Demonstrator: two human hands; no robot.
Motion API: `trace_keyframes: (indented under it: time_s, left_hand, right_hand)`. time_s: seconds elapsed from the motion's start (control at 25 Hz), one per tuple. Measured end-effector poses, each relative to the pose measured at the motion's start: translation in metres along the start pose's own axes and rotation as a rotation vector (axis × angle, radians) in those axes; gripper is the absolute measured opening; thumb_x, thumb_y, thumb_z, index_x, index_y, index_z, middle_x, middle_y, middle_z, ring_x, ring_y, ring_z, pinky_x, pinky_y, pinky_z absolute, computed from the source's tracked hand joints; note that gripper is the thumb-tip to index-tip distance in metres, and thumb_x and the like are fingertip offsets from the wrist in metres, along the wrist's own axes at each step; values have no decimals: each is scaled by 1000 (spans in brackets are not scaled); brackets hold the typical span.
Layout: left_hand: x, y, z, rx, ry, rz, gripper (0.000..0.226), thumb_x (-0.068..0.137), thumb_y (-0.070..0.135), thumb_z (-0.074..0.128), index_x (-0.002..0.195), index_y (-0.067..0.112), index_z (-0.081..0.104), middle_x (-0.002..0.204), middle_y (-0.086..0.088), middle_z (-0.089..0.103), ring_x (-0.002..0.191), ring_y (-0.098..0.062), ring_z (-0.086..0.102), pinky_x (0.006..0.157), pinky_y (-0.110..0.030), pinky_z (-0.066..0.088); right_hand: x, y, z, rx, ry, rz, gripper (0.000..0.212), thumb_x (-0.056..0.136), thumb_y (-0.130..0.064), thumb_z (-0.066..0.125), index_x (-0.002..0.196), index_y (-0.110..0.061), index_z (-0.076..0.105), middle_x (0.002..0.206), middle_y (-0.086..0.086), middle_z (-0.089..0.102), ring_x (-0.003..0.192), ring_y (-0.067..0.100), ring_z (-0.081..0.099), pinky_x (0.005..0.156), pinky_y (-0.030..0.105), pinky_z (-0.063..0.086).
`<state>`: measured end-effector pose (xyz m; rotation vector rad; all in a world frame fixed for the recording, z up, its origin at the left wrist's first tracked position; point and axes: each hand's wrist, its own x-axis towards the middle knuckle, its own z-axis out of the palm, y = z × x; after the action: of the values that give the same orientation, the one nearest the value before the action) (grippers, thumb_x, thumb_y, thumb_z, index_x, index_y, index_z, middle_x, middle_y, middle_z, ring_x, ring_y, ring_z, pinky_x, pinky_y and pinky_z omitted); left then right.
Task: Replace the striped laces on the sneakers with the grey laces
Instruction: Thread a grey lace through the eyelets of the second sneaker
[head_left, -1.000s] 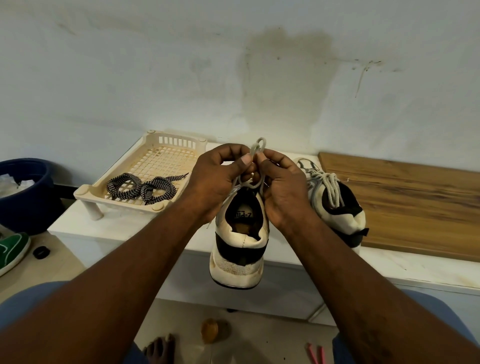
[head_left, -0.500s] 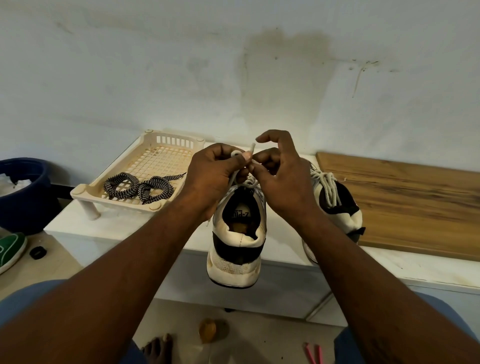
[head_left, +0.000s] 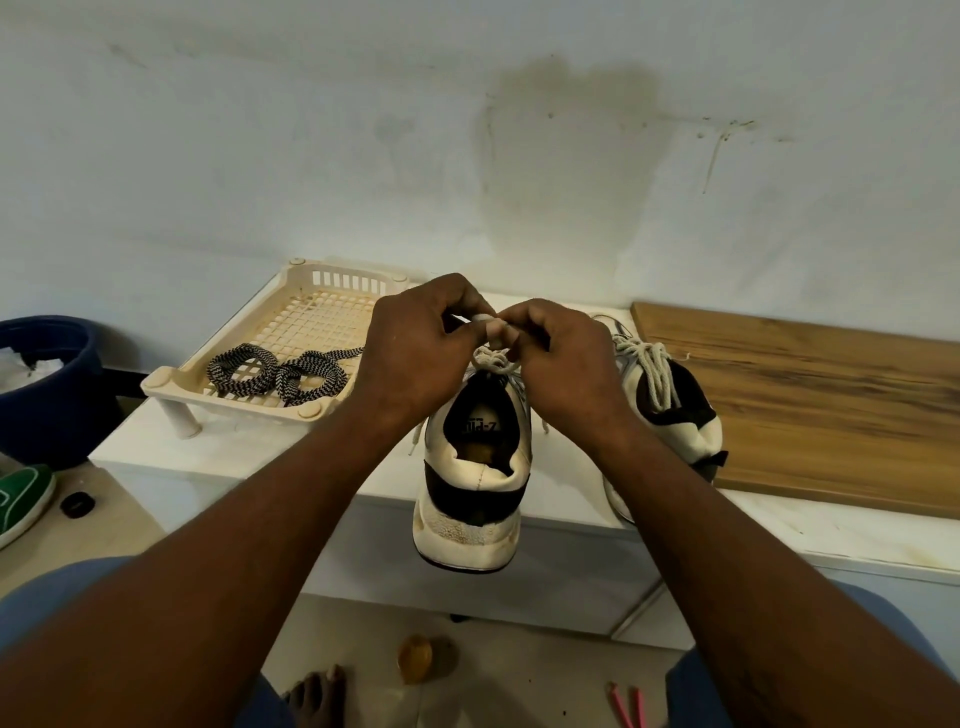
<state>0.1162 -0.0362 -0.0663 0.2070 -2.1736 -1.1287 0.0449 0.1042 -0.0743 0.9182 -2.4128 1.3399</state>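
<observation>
Grey lace (head_left: 490, 359) pinched by left hand (head_left: 415, 358) and right hand (head_left: 566, 366), just above sneaker (head_left: 470, 499).

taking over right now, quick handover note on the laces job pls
Hands: the left hand and right hand both pinch the grey lace above the near sneaker, fingertips meeting.
Things: the near sneaker is on the counter with its heel over the edge. The other sneaker stands to its right. The striped laces lie in the tray.
Done: the striped laces are out and both sneakers carry grey laces.
Left: probably finish the knot on the near sneaker. I cannot tell whether the other is fully tied.
</observation>
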Motion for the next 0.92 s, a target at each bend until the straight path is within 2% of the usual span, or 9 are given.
trace_keyframes:
  time_s: [0.12,0.24,0.32,0.44,0.56,0.64,0.68,0.8,0.92]
  left_hand:
    - [3,-3,0,-129,3,-104,7,86,18,79,84,17,71,78,3,76,76,-9,73,74,-27,58]
    - [7,-3,-2,-397,-11,-298,10,88,13,78,82,10,70,82,-12,76,76,-27,76,78,-45,64]
    - [8,-1,-3,-495,-33,-385,12,90,13,76,83,5,69,84,-17,75,75,-28,74,78,-44,63]
    - [5,5,-3,-546,-103,-447,16,92,18,74,82,7,68,81,-11,75,74,-24,73,71,-35,61]
    - [6,9,-3,-641,-63,-635,14,95,15,68,83,8,68,81,-2,77,67,-20,72,63,-31,60]
    - [9,6,-6,-625,-3,-747,12,93,8,65,87,3,73,84,-2,79,65,-23,72,67,-35,62]
    - [9,1,-6,-527,12,-732,13,93,8,66,85,3,75,84,-5,79,66,-23,73,70,-39,63]
    - [8,-19,-2,241,-108,-370,14,93,26,70,83,16,72,86,-6,76,82,-25,73,81,-42,59]
    - [11,-29,0,452,-111,-293,13,94,31,66,96,18,68,102,-6,72,100,-30,65,83,-39,54]
  right_hand:
    - [-2,-5,-4,255,-27,117,14,99,-18,69,109,-25,61,81,-1,76,77,14,72,71,29,57]
    - [-1,-4,-6,425,-104,85,20,96,-11,70,106,-26,65,92,1,76,90,19,73,82,42,61]
    - [-3,-1,-5,384,-101,63,23,91,-12,76,107,-26,67,93,-3,76,92,14,73,82,35,61]
    - [-4,-1,0,427,21,92,11,92,-18,77,98,-24,70,92,-5,75,89,11,72,79,25,56]
    - [-4,-3,4,578,33,139,9,94,-16,74,94,-24,72,105,-2,74,101,13,69,86,25,52]
    - [-6,-4,3,672,-37,128,12,96,-12,70,93,-22,72,114,-1,75,111,15,68,94,31,52]
    - [-8,-4,1,703,-81,116,13,98,-10,67,91,-21,72,117,-1,75,113,15,68,95,31,52]
    - [-13,-3,-9,817,-189,117,15,101,-4,59,92,-12,68,109,4,77,105,14,70,87,24,53]
    - [-17,5,-18,833,-219,121,9,99,-11,62,92,-13,67,97,7,78,100,21,71,91,31,55]
